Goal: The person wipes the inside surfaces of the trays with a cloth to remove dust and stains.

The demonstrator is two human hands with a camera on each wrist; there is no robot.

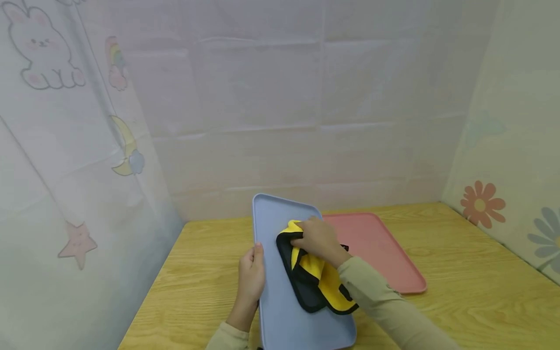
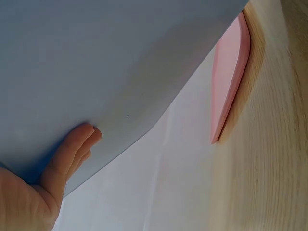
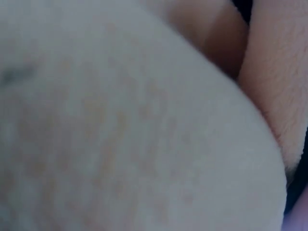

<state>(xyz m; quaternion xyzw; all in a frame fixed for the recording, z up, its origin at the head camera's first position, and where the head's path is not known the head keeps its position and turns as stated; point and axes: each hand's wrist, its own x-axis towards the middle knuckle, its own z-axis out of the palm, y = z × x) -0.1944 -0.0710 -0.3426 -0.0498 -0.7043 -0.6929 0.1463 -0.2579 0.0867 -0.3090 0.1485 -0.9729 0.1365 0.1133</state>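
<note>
My left hand point(image 1: 252, 274) grips the left edge of a blue tray point(image 1: 280, 311), thumb on the front face and fingers behind it. The left wrist view shows those fingers point(image 2: 72, 151) against the tray's underside. The tray is tilted up off the table. A yellow and black cloth point(image 1: 312, 267), bunched at the top and hanging loose below, lies against the tray's inner face. My right hand point(image 1: 319, 238) holds the bunched part of the cloth to the tray. The right wrist view is mostly filled by blurred skin, so the grip is not clear there.
A pink tray point(image 1: 385, 253) lies flat on the wooden table point(image 1: 472, 272), behind and right of the blue tray, which partly covers it. Printed white sheets point(image 1: 262, 97) hang at the back and both sides of the table.
</note>
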